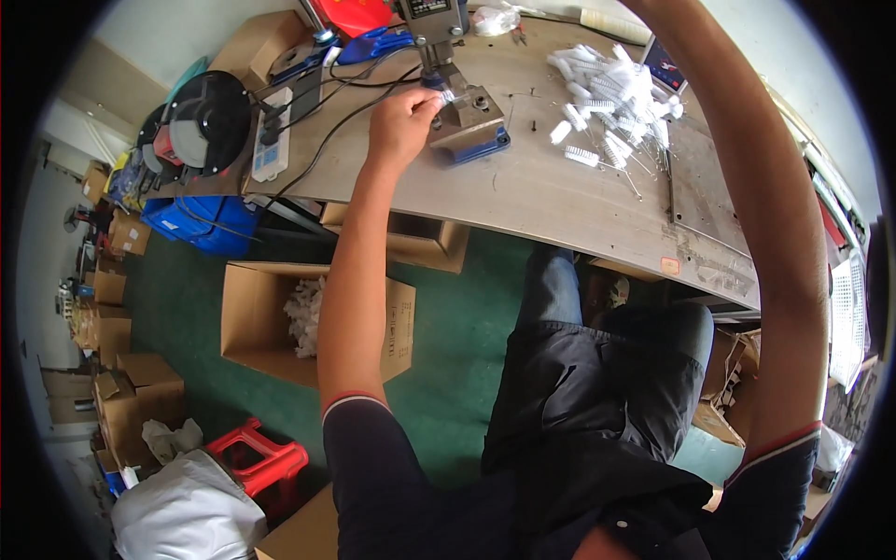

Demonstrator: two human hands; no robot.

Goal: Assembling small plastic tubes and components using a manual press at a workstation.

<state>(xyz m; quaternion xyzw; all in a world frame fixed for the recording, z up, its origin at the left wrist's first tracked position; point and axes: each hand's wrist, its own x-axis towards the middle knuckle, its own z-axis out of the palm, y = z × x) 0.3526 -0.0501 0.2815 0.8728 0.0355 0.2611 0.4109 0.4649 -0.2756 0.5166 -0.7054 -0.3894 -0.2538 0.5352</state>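
Note:
My left hand (401, 129) is closed in a pinch at the metal fixture (471, 117) under a bench press (434, 23). Between its fingertips is a small whitish piece (447, 96), too blurred to name its kind. The fixture is a steel block with bolts on a blue base. My right forearm (761, 187) reaches up past the upper edge, so the right hand is out of the picture. To the right of the fixture lies a heap of small white bristle brushes (607, 93) with thin wire stems.
The metal-topped workbench (569, 210) has a flat plate (709, 187) on its right. A black round fan-like device (201, 121), a power strip (272, 140) and cables lie left. Below stand a cardboard box (252, 345) with white pieces, a blue bin (205, 222) and a red stool (257, 457).

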